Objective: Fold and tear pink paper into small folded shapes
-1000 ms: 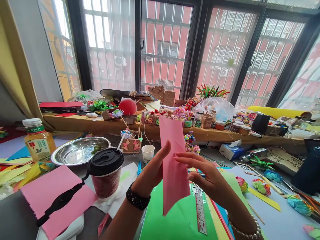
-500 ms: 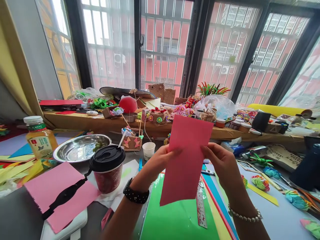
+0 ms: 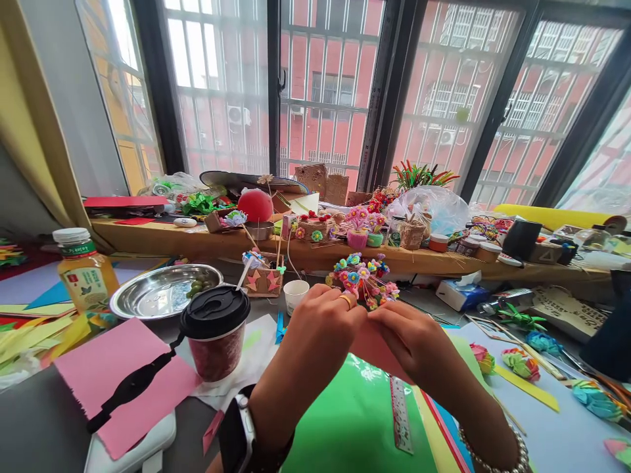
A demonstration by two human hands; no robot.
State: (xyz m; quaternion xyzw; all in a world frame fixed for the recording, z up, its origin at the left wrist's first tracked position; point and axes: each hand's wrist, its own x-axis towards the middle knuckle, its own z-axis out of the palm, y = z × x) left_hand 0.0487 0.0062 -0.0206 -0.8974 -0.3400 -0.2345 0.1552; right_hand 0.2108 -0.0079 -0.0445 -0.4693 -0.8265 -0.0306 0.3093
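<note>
A sheet of pink paper [image 3: 379, 351] is held between my two hands above a green sheet [image 3: 340, 420]. My left hand [image 3: 328, 322], with a ring and a smartwatch, has its fingers closed at the paper's upper edge. Beside it my right hand [image 3: 411, 338] pinches the paper, its fingertips close to the left ones. Most of the paper is hidden behind the hands, so its exact fold cannot be seen. A clear ruler with red markings [image 3: 401, 414] lies on the green sheet below my right hand.
At left stand a lidded coffee cup [image 3: 215, 338], a steel plate [image 3: 142, 289] with green fruit and a juice bottle [image 3: 86, 276]. Another pink sheet [image 3: 123, 348] lies under a black strap. Ahead are a paper cup [image 3: 296, 299] and small flowers [image 3: 359, 276]; crumpled paper [image 3: 520, 362] sits right.
The pink paper was upright and fully visible; now it is lowered and mostly behind my hands. My left hand has turned over, and both hands have come together at the paper's edge.
</note>
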